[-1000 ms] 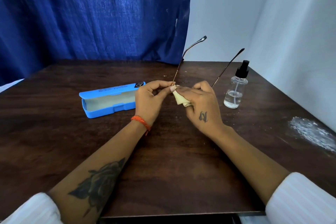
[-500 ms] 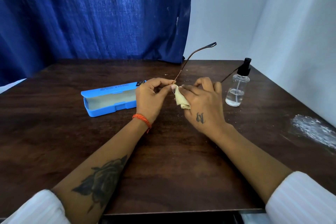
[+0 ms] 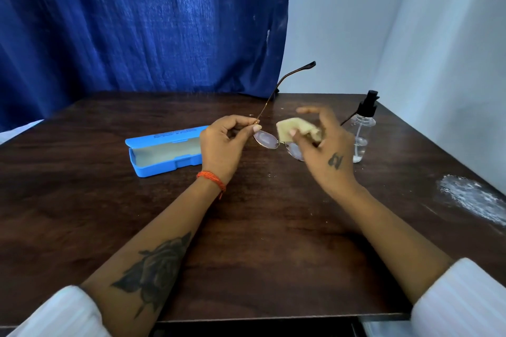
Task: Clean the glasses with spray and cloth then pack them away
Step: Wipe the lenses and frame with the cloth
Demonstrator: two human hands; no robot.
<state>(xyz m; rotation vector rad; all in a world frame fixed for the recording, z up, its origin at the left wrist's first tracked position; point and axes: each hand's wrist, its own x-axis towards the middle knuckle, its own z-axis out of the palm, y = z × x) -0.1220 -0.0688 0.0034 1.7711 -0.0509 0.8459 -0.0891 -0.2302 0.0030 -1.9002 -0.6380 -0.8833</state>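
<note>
Thin-framed glasses (image 3: 266, 139) hang above the middle of the table, temples pointing up and away. My left hand (image 3: 223, 145) pinches the frame at the left lens hinge. My right hand (image 3: 323, 150) holds a small yellow cloth (image 3: 297, 130) just above the right lens, with its fingers partly spread and blurred. The right lens is partly hidden behind that hand. A clear spray bottle (image 3: 362, 131) with a black pump stands to the right of my right hand. An open blue glasses case (image 3: 164, 153) lies to the left of my left hand.
The dark wooden table (image 3: 260, 227) has a white powdery smear (image 3: 473, 197) near its right edge. A blue curtain (image 3: 142, 22) hangs behind the table, and white walls close in at the back right.
The cloth has come off the left lens, which now shows bare. My right hand lifted and moved right with the cloth. The glasses tilted so both lenses face me.
</note>
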